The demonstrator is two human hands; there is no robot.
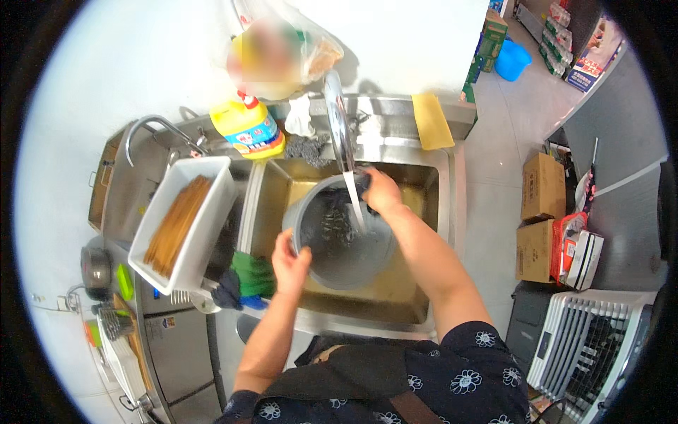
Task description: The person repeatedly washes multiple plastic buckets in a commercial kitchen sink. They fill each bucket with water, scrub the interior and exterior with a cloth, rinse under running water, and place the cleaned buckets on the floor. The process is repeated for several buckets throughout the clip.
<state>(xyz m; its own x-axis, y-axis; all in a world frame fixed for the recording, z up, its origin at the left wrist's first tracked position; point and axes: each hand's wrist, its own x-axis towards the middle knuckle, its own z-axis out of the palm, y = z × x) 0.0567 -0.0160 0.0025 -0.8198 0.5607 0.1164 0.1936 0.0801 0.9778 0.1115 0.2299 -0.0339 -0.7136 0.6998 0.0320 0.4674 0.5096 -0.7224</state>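
Observation:
A round grey tub [339,275] sits in the steel sink basin [371,310], with some water inside. From the chrome tap [339,122] a stream of water [353,196] falls into it. My left hand [291,262] grips the tub's near left rim, thumb on the rim and fingers outside. At the far right rim, my right hand [382,191] holds a dark scrubbing pad or cloth [364,185], slightly blurred; its exact kind is unclear. Part of the tub's right side is hidden by my right hand and forearm.
To the left, a white plastic bin [212,212] holds brown chopsticks. Behind the sink stand a yellow detergent jug [249,127], a grey scourer [307,150] and a white cloth [300,116]. A yellow cloth [431,122] hangs at the back right; a green cloth [251,275] covers the left edge.

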